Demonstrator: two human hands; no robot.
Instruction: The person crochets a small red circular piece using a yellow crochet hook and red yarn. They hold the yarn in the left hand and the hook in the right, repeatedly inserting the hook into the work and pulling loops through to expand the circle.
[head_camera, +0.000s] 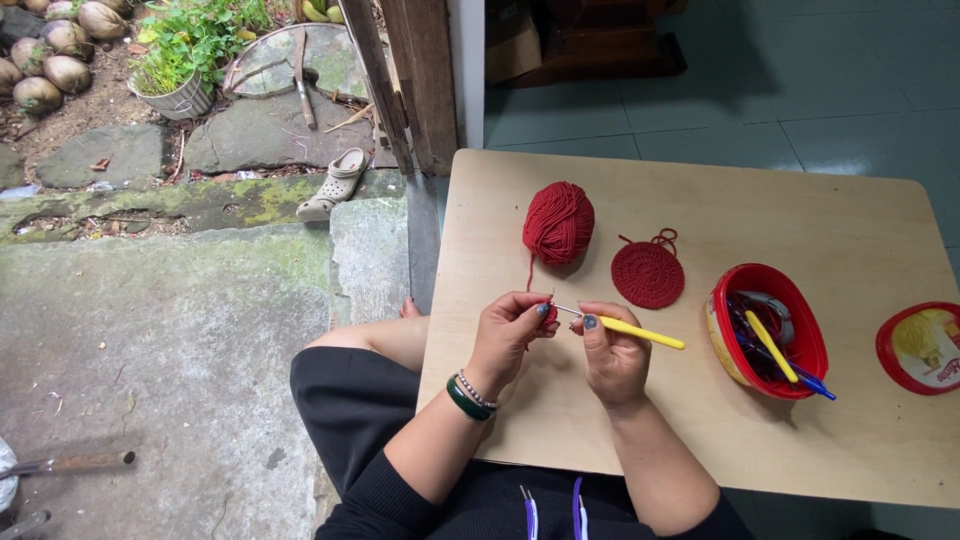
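At far left, outdoors, brown coconut husks (50, 50) lie on bare soil beside a pale pot of green leafy plants (190, 45). Flat grey paving stones (265, 130) follow, bearing a long-handled tool (303, 80); a cream perforated clog sandal (335, 182) lies on its side at the mossy edge of a weathered concrete slab (170, 340). A dark wooden doorpost (415, 80) separates the yard from the grey-green tiled floor (780, 90).

Over the near left part of the low, pale plywood table (860, 240), the left hand (510, 335), its wrist ringed by a green bangle and a beaded bracelet, pinches a small start of red crochet work (548, 312) between thumb and fingertips. A thin strand runs up from it to the round ball of dark red yarn (558, 222), which rests on the tabletop just beyond the hands. The right hand (612, 355), close beside the left, has its fingers pressed together around the yellow-handled crochet hook (630, 329); the metal tip points left into the red work, and the handle juts right past the knuckles.

Right of the ball lies a flat, round, dark red crocheted disc (648, 274) with a loose tail of yarn. Further right stands an open red-rimmed oval plastic tub (722, 330) holding yellow, blue and purple hooks, and its red-edged lid (925, 348) lies at the table's right border.
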